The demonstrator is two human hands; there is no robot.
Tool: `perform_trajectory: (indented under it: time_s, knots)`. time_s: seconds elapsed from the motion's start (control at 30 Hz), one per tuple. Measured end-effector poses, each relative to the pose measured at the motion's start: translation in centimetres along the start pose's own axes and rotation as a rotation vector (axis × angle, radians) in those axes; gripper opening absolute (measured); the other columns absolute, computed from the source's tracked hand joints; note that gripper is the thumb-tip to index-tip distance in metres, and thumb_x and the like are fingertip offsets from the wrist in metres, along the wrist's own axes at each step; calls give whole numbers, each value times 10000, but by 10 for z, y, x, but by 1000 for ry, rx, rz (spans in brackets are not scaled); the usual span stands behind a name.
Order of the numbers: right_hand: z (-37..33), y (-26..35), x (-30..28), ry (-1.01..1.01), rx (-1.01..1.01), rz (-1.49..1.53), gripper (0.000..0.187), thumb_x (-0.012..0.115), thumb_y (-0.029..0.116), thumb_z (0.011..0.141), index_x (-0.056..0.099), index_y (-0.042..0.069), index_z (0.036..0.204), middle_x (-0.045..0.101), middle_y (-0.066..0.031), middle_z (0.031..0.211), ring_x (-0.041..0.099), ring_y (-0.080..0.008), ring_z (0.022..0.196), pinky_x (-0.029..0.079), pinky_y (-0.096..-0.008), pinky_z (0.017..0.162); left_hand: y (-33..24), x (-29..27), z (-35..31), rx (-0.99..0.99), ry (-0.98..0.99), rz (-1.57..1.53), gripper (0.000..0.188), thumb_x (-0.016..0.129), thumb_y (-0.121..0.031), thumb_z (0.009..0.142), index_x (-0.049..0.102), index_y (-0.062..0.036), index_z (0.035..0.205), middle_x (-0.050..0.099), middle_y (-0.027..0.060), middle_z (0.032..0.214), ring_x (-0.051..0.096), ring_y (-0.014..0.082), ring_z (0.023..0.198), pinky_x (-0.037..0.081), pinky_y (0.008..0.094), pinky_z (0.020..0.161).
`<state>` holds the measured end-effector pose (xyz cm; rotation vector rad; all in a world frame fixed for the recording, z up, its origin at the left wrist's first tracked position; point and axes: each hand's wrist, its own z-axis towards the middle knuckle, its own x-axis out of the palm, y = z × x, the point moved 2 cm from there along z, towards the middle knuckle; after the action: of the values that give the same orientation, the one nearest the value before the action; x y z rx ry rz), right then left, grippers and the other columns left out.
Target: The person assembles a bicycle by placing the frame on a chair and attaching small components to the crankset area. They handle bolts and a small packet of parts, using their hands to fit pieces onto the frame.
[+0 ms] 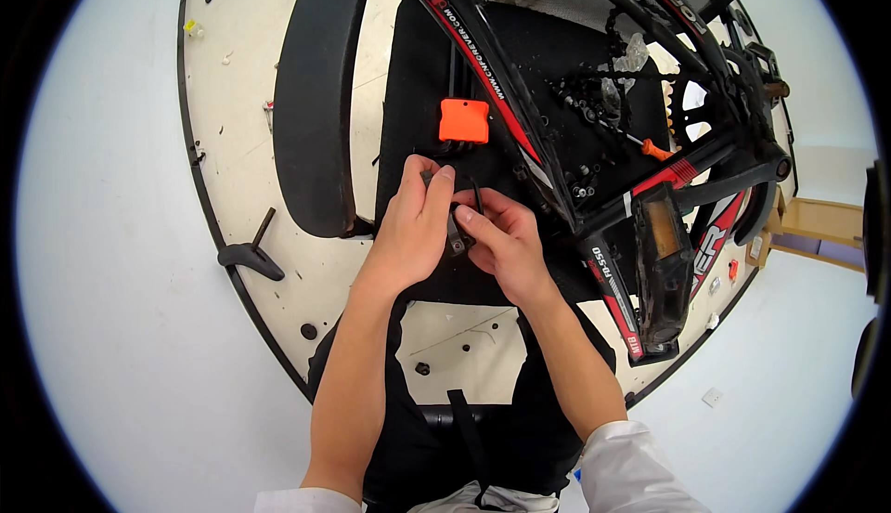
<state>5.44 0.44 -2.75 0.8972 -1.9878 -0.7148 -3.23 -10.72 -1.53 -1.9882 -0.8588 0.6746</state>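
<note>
My left hand (418, 220) and my right hand (506, 239) meet over a black chair seat (418, 77). Between them is a small dark metal part (457, 246) with a hole near its lower end; fingers cover most of it. Both hands are closed on it. A thin black rod, perhaps a hex key (477, 195), sticks up by my right fingers. Just beyond my hands lies an orange hex key holder (464, 121) with black keys in it. To the right, a black and red bicycle frame (497, 77) slants across the seat.
A black armrest (316, 95) rises at the left. Loose bolts and small parts (585, 109), clear plastic (626, 63) and an orange-handled screwdriver (656, 149) lie behind the frame tube. A pedal (664, 244) juts out near right. A bike saddle (251, 258) lies on the floor.
</note>
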Motion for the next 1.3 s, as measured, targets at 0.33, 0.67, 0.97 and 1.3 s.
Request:
perform_trajectory:
  time_s: [0.33,0.67,0.97,1.3]
  knots:
    - [0,1,0,-19,1,-12,196,632,126,926,638,3,1078,564,55,731,331,23,480,207,-184,400,-11,-1,-4,-123,11,-23,393,387,-359,1009,425,23,1094,612,249,941,624,362,886,460,407,804]
    - [-2,9,-4,57,-109,-103,322,676,14,854,591,-23,1163,653,-24,934,498,-7,701,361,-167,569,-5,-7,0,-76,-45,-187,340,406,-378,1001,435,-46,1071,569,93,814,533,137,589,414,279,495]
    - [9,-5,-14,-240,-240,-370,234,688,66,864,617,-8,1074,678,-33,920,572,-29,736,398,-174,606,-4,-6,5,-8,-55,-337,278,351,-358,992,418,-90,1018,561,56,814,494,92,563,395,229,464]
    - [-3,9,-10,-45,-41,-210,231,632,14,880,623,-36,1105,677,-70,994,628,-107,899,498,-242,830,-10,-4,2,-7,-52,-199,256,336,-311,986,426,-71,995,587,86,835,523,122,579,435,243,499]
